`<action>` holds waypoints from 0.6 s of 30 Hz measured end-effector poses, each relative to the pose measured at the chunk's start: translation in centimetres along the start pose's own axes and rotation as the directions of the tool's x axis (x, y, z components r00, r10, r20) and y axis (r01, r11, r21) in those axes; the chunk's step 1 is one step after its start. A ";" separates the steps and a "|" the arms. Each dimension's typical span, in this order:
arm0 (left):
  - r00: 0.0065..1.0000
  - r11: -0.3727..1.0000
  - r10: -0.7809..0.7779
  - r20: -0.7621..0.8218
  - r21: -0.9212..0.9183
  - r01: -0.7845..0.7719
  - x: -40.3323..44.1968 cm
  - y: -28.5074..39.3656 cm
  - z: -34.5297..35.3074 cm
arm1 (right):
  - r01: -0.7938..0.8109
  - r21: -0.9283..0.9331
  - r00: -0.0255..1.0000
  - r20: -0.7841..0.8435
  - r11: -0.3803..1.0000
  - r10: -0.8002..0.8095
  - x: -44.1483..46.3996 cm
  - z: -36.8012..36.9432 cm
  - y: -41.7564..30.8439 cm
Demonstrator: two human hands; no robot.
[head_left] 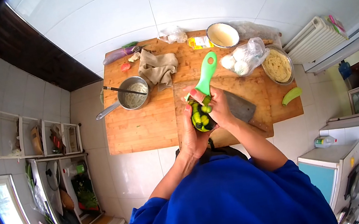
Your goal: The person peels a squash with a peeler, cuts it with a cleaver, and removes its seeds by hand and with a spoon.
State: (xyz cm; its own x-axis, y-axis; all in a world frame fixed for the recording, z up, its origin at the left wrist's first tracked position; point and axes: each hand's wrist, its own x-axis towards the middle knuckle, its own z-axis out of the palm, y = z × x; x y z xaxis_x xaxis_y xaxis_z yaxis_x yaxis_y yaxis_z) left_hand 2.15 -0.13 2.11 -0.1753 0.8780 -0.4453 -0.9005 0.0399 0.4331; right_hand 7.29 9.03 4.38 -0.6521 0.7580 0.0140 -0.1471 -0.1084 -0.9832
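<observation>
My left hand is closed around a dark green squash with yellow-green patches where the skin is off. My right hand is closed on a bright green peeler, gripping it low, near its head. The peeler's handle, with a hole at its end, points away from me. Its head lies against the far top of the squash, and fingers partly hide the blade. Below both hands is a wooden cutting board. A wide cleaver blade rests on that board, right of my hands.
On the wooden table are a saucepan with a utensil across it, a cloth, an eggplant, an enamel bowl, a bag of white round items, a basin of dough-like food and a pale green gourd-like vegetable.
</observation>
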 end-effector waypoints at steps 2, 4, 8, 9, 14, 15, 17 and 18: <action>1.000 1.000 0.001 0.020 -0.009 -0.001 0.3 0.3 0.0 | 0.036 -0.002 0.998 -0.052 0.999 -0.036 0.2 -0.1 0.2; 0.990 0.999 -0.045 0.132 -0.012 0.047 0.7 0.5 -1.1 | -0.029 0.249 0.968 -0.235 0.968 0.089 0.6 0.1 0.4; 0.998 1.000 -0.004 0.059 -0.019 0.005 1.5 0.7 -1.4 | 0.049 -0.051 0.998 0.042 0.998 -0.047 -0.7 -0.1 0.2; 0.996 1.000 0.003 0.094 -0.030 0.000 1.6 0.6 -1.5 | 0.128 -0.110 0.990 0.072 0.986 -0.121 -0.3 0.0 0.8; 0.998 1.000 -0.026 0.058 -0.016 0.027 0.9 0.5 -0.1 | 0.019 0.072 0.998 -0.069 0.997 -0.014 0.4 -0.6 1.8; 0.999 0.999 -0.019 0.048 -0.030 0.020 0.8 0.4 0.2 | 0.024 0.117 0.997 -0.078 0.993 -0.015 0.2 -0.3 1.3; 0.999 0.999 -0.027 0.044 -0.022 0.028 0.6 0.5 0.3 | -0.013 0.099 0.997 -0.072 0.995 0.020 -0.3 -0.6 0.8; 0.999 0.999 -0.025 0.044 -0.023 0.026 0.7 0.5 0.2 | -0.013 0.098 0.997 -0.070 0.995 0.020 -0.6 -0.7 0.5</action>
State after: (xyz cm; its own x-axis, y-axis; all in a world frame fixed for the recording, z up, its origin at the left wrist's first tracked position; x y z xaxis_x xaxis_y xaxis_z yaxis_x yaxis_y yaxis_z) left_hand 1.64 0.63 2.14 -0.1348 0.8968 -0.4214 -0.9137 0.0520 0.4030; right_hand 8.10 8.95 3.77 -0.6011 0.7989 -0.0180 -0.2113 -0.1807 -0.9606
